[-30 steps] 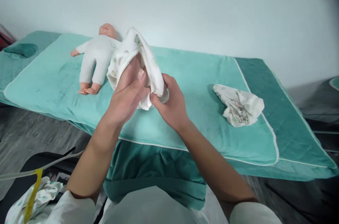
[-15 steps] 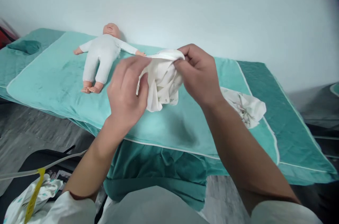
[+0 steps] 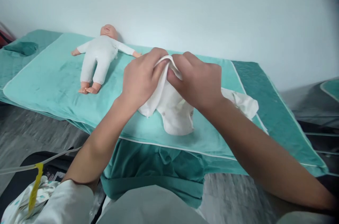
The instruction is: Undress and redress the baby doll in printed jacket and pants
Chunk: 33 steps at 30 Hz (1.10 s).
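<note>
Both of my hands pinch the upper edge of a white baby garment (image 3: 177,119) with small snap buttons near its lower end. My left hand (image 3: 141,75) is closed on the edge from the left, thumb tucked inside. From the right, my right hand (image 3: 197,77) grips the same edge close beside it. The cloth hangs in folds below my fingers, over the bed. Left of my hands a baby doll (image 3: 97,52) in a white suit lies on its back, arms spread. Another white printed cloth (image 3: 245,104) lies partly behind my right forearm.
The bed has a teal cover (image 3: 53,72) with white piping, against a pale wall (image 3: 185,8). At lower left are a black bag (image 3: 16,188), a patterned cloth (image 3: 18,202), and a clear tube (image 3: 58,156) with a yellow tag (image 3: 35,188).
My left hand has moved right and closed on the garment's edge, next to my right hand. The cloth now hangs lower and more unfolded. The view has shifted slightly.
</note>
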Motion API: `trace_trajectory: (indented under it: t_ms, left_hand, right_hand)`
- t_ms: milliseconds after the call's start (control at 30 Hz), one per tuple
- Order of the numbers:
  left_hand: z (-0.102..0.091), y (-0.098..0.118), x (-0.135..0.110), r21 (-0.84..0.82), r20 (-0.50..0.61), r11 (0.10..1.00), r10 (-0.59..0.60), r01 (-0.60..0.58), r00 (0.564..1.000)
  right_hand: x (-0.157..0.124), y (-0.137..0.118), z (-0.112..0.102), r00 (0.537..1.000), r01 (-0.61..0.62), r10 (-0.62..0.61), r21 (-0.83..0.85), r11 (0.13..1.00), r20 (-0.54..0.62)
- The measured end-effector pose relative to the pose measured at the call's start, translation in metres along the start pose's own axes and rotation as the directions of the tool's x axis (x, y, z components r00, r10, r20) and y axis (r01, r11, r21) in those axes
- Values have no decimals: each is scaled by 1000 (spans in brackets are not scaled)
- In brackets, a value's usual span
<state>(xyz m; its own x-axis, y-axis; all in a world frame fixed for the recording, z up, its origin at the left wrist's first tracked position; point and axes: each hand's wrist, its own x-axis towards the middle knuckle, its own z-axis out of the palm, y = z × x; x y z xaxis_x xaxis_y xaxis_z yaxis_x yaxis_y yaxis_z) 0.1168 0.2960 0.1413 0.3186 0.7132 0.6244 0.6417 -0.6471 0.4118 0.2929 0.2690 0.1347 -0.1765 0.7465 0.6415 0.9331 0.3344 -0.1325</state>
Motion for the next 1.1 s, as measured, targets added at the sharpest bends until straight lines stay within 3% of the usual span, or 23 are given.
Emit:
trace_trajectory:
  t_ms: [100,200,433,567,667,767,833,933,1000,1033,1100]
  left_hand:
    - [-4,16,6,72,113,997,-28,20,993]
    - [-7,13,4,168,114,986,-32,13,993]
    - [-2,-51,-32,145,-51,983,-107,113,993]
    - [0,-72,-45,-16,-94,977,-214,213,972]
    - [-4,-71,-42,-30,-94,962,-273,271,958]
    - [-1,-73,-22,91,-69,948,-299,304,952]
    - [13,-82,2,217,-29,919,-332,331,943]
    - [52,-101,46,354,61,865,-401,356,914]
    - [83,-111,70,384,124,842,-453,379,883]
    - [98,-113,76,393,125,842,-448,371,885]
    - [125,-116,69,401,123,847,-427,349,896]
  right_hand:
    - [-3,-5,0,999,-36,36,-47,998,-16]
    - [-11,1,-4,998,-70,70,-54,996,6]
    - [-65,65,5,961,-271,262,98,958,90]
    - [-88,92,1,929,-365,371,193,911,9]
    - [-83,98,-14,896,-429,444,216,877,-22]
    - [-58,106,-20,857,-513,503,93,853,112]
    - [-33,117,-10,823,-517,517,-63,853,237]
    - [7,135,26,745,-483,542,-245,840,389]
    - [26,140,56,687,-522,608,-311,794,398]
    - [29,140,72,682,-539,631,-328,775,370]
    - [24,131,103,778,-464,553,-321,826,297]
